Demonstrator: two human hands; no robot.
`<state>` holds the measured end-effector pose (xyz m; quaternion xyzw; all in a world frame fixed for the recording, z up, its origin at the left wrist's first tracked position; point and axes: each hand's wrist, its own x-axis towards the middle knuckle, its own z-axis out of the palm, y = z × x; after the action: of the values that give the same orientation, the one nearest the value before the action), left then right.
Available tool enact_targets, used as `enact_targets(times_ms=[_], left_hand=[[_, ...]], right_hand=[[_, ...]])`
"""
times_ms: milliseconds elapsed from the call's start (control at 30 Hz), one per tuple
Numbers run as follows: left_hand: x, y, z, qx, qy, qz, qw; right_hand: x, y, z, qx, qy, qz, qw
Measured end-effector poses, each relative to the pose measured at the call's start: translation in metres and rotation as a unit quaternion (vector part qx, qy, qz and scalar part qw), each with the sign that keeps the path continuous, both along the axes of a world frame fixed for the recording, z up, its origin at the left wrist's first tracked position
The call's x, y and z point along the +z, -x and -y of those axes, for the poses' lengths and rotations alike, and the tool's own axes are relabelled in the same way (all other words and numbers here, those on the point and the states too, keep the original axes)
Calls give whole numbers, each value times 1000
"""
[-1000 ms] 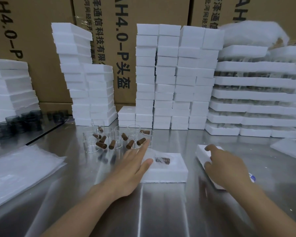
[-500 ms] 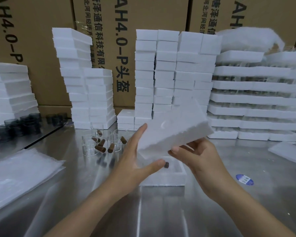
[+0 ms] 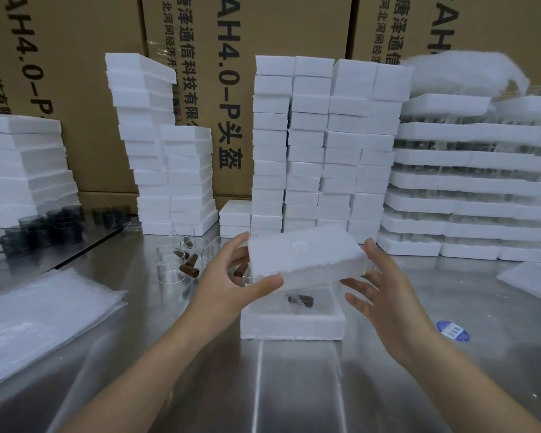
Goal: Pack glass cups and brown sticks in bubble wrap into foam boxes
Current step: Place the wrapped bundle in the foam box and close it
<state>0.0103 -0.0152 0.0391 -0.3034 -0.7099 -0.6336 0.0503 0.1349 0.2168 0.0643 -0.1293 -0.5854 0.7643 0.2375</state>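
Foam lid (image 3: 306, 254) hovers nearly level just above the open foam box (image 3: 294, 328) on the steel tabletop (image 3: 294, 385), the left hand (image 3: 228, 282) pinching its left end between thumb and fingers while the right hand (image 3: 384, 295), fingers spread and nearly straight, props the other end. Inside the box lies a bubble-wrapped bundle (image 3: 300, 300) with a brown stick showing; set down askew, the lid could catch the rim, crumble or squash the bundle. Half a second earlier it tilts steeply and sits higher.

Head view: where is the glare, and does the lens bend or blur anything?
Head view: glare streaks the steel table; the cartons' upright edges splay outward, which looks like wide-angle bending; the lid and the foam stacks look sharp, with no motion blur.
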Motion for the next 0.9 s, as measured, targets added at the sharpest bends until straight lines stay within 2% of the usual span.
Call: enact_targets(times_ms=[167, 267, 433, 900], left_hand=[[-5, 8, 4, -2, 49, -2, 999], [-8, 9, 6, -8, 95, 2, 995], [-11, 17, 11, -26, 112, 6, 993], [-9, 24, 24, -76, 179, 75, 978]], right_hand=[[-13, 8, -6, -60, -91, 65, 992], [-19, 12, -8, -66, -119, 91, 986], [-27, 16, -10, -57, -171, 111, 977], [-39, 20, -7, -29, -173, 89, 980]])
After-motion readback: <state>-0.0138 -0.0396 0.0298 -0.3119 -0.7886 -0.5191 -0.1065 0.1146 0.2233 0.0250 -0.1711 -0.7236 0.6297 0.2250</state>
